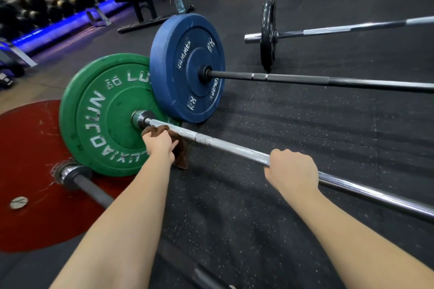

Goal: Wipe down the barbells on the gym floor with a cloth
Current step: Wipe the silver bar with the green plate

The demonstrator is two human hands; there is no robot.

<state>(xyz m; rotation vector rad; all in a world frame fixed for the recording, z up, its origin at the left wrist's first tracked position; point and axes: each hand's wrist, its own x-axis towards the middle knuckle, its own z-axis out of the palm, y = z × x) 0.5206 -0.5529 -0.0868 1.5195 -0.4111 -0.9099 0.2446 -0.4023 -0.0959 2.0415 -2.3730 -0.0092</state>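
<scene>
Head view: the left hand (159,142) grips a brown cloth (182,155) against the silver bar (234,149), just right of the green plate (103,112). The right hand (291,169) is curled round the same bar farther right. A blue plate (187,68) on a black bar (305,80) stands just beside the green plate's far edge. A red plate (35,171) sits on a dark bar at near left. A third barbell with a small black plate (269,33) lies far right, well apart. A clear plastic bottle (179,3) stands upright on the far floor; its contents cannot be told. Open speckled rubber floor (258,218) separates the bars and extends near right.
</scene>
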